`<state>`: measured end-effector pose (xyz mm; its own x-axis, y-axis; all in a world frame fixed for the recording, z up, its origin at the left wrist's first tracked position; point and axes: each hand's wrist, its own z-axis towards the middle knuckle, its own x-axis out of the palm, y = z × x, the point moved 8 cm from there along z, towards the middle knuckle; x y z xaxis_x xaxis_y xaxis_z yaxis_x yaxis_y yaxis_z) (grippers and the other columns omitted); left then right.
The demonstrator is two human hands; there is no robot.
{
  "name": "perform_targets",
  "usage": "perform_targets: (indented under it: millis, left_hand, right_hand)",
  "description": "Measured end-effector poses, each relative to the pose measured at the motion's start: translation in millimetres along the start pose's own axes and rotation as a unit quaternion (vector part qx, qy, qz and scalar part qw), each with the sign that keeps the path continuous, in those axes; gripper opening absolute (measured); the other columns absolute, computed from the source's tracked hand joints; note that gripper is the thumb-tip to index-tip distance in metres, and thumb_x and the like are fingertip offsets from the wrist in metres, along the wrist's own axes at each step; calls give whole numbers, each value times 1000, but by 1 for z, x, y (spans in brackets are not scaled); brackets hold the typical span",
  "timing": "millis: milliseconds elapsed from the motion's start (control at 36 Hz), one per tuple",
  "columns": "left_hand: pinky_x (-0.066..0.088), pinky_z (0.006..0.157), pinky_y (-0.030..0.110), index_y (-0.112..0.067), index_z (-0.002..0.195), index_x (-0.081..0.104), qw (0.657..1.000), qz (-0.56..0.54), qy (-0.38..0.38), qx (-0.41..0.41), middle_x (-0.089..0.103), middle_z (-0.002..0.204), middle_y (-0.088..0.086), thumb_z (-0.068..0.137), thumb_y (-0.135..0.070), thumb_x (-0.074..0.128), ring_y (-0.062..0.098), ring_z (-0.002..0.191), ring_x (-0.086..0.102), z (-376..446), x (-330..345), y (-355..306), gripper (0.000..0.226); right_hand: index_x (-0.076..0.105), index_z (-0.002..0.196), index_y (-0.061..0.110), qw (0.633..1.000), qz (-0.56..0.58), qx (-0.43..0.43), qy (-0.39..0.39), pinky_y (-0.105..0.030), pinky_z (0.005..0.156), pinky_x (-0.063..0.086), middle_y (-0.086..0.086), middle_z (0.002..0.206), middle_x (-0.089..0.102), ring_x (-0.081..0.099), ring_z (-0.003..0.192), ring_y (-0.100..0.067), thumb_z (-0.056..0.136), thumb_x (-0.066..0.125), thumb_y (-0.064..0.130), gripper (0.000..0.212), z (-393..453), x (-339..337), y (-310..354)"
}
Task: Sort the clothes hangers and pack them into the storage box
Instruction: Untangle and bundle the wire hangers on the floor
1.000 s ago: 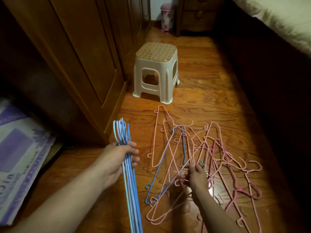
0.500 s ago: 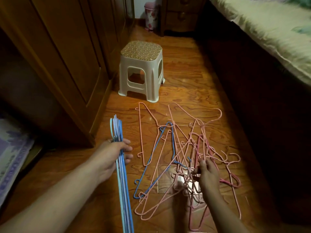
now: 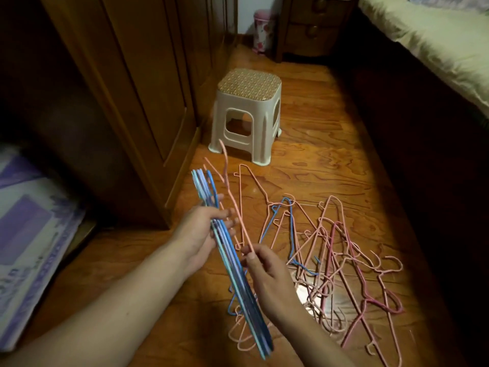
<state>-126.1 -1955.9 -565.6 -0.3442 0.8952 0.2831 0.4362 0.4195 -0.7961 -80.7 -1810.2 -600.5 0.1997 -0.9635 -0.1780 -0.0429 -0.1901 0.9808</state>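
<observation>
Floor (image 3: pixel 330 160) carries the stool (image 3: pixel 247 116), then a tangled pile of pink hangers (image 3: pixel 341 263) lying right of my hands. My left hand (image 3: pixel 201 234) grips the blue hanger bundle (image 3: pixel 232 266); my right hand (image 3: pixel 267 271) pinches one pink hanger (image 3: pixel 232 200), tilted just beside it.

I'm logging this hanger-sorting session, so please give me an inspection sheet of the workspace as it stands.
Surface: wooden floor, lit in the middle, dark at the edges.
Job's things: blue hanger bundle in the left hand; one pink hanger pinched by the right hand; tangled pile of pink hangers, with a blue one among them, on the floor.
Clutter: purple printed bag at left.
Grippers: both hands holding hangers.
Cables: nothing seen.
Surroundings: plastic stool, wardrobe, bed, pink bin.
</observation>
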Motion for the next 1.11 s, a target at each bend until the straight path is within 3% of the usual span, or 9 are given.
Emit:
perform_targets:
  millis: [194,361,472,583,694,750,833,1000,1111]
  left_hand:
    - [55,80,40,-14,125,52,999,-11,-37,36,67,123,23,91,13,43,29,89,73,-11,-4,-4,45]
    - [54,93,52,-28,135,46,997,-24,-53,57,70,113,22,91,15,43,34,94,75,-17,-15,-14,62]
    - [57,89,49,-21,134,55,997,-45,-51,47,68,118,22,93,12,42,33,99,73,-14,-22,-21,54]
    - [56,91,49,-15,126,62,997,-55,-45,20,65,121,20,97,8,44,34,109,68,-15,-30,-25,41]
    - [59,87,45,-10,121,66,999,-10,-44,6,69,117,19,99,2,54,33,102,73,-18,-32,-21,28]
    - [61,83,43,-9,119,67,998,22,-50,11,71,115,20,101,0,54,31,97,75,-18,-34,-18,24]
    - [63,80,41,-8,119,67,996,70,-57,18,72,110,21,101,-2,54,31,92,75,-20,-36,-12,22]
    - [60,78,44,-5,113,70,990,124,-65,-21,74,99,20,97,2,59,32,87,76,-20,-56,-1,20]
    - [57,69,42,-4,105,70,988,138,-62,-40,72,90,19,93,12,56,30,77,73,-23,-65,4,24]
  right_hand:
    - [69,117,28,998,-38,-9,45,-21,84,48,11,104,72,65,97,-3,105,48,17,26,-8,13,-4]
    - [68,115,47,995,82,37,51,-47,83,58,-5,98,75,72,91,-24,95,49,41,28,-14,19,-12]
    - [72,112,39,990,107,44,77,-39,73,56,-10,95,74,71,81,-20,92,54,37,27,-18,23,-10]
    - [75,111,40,986,103,68,109,-39,84,57,-5,100,76,73,92,-26,87,59,28,31,-16,22,-15]
    - [79,107,28,970,92,98,202,-34,87,55,7,95,75,68,89,-8,89,63,15,27,-16,28,-15]
    - [78,108,18,956,81,123,253,-28,84,51,1,97,75,65,89,-11,86,63,16,27,-15,32,-19]
    - [74,118,10,937,83,156,301,-38,95,53,-16,109,74,67,97,-26,90,62,19,31,-6,29,-33]
    - [65,119,8,965,41,242,97,-26,65,48,-10,96,68,62,75,-20,102,52,8,21,45,-6,-94]
    - [58,121,11,940,-69,317,107,-25,54,36,-12,81,57,50,61,-19,99,47,1,27,58,4,-150]
